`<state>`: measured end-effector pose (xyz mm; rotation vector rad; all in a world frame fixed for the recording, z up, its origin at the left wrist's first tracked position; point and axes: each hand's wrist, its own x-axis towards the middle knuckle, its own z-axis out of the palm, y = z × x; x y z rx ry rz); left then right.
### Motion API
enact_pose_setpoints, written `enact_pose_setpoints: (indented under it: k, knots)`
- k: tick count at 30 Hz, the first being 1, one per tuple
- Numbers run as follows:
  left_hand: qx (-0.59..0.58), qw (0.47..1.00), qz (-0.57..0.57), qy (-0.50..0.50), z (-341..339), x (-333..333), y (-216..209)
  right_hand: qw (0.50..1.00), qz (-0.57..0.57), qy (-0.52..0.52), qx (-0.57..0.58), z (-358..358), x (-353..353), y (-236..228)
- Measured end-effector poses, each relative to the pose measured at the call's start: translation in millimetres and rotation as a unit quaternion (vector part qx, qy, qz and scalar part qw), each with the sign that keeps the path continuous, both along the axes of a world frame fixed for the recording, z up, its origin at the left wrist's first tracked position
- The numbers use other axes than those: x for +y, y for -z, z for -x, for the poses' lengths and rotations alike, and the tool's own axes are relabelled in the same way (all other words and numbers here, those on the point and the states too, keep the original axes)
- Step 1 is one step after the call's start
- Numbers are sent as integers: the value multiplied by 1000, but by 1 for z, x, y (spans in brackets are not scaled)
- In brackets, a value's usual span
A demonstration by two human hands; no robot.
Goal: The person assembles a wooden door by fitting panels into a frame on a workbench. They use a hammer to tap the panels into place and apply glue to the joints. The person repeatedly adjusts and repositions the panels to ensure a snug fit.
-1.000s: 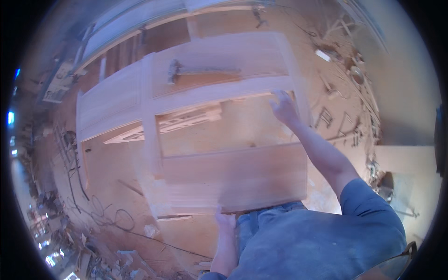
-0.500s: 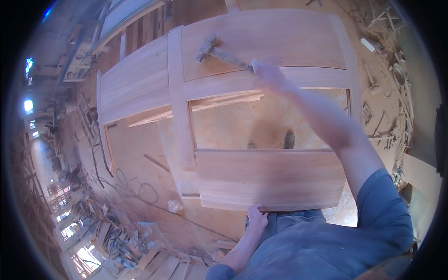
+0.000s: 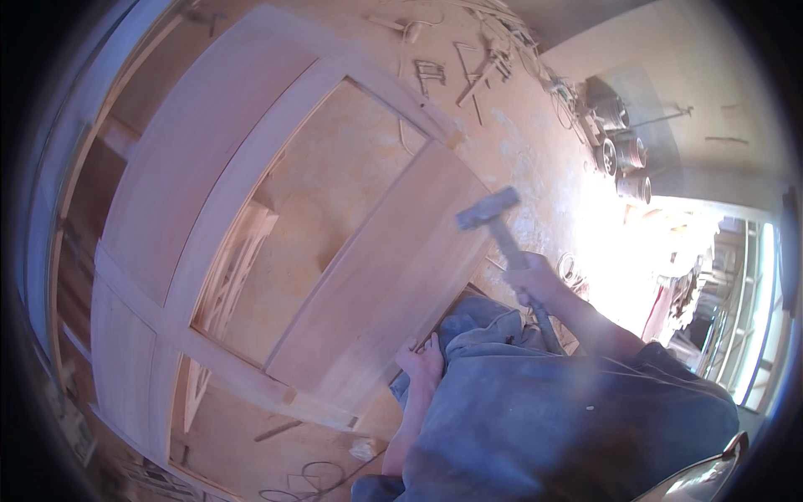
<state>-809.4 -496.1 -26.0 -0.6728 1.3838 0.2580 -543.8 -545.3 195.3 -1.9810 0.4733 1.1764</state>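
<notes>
My right hand (image 3: 530,278) is closed around the handle of a heavy hammer (image 3: 488,209), its blocky head raised by the right end of a loose-edged wooden panel (image 3: 381,272). This pale, smooth panel lies in front of my body, its ends against the arms of a large wooden frame (image 3: 251,171). My left hand (image 3: 421,360) grips the panel's near edge, fingers curled over it. A second, longer panel (image 3: 209,142) sits in the frame on the far side of the rail. Between the two panels is a rectangular gap through which the floor shows.
Narrow wood strips (image 3: 238,259) lie beneath the frame. On the dusty floor beyond are clamp-like metal pieces (image 3: 431,75). Several buckets (image 3: 631,155) stand by the wall at right, near a bright doorway. A cable (image 3: 314,477) coils on the floor at lower left.
My view and body have turned to the right. The hammer has come back from the far panel to beside the near panel's right end. My left hand still holds the near edge.
</notes>
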Motion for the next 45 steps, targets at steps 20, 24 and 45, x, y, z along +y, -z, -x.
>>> enact_pose_setpoints:
  k: [20, 24, 45]
  knots:
    - [60, 970, -176, 157, -15, 4, -2, 784, -255, 485, 293, 48, -136, 90]
    - [19, 973, -149, 173, -20, 8, -9, 775, -261, 484, 310, 50, -91, 82]
    - [420, 643, -514, 381, 279, 402, 109, 829, -118, 346, 423, 70, -56, 96]
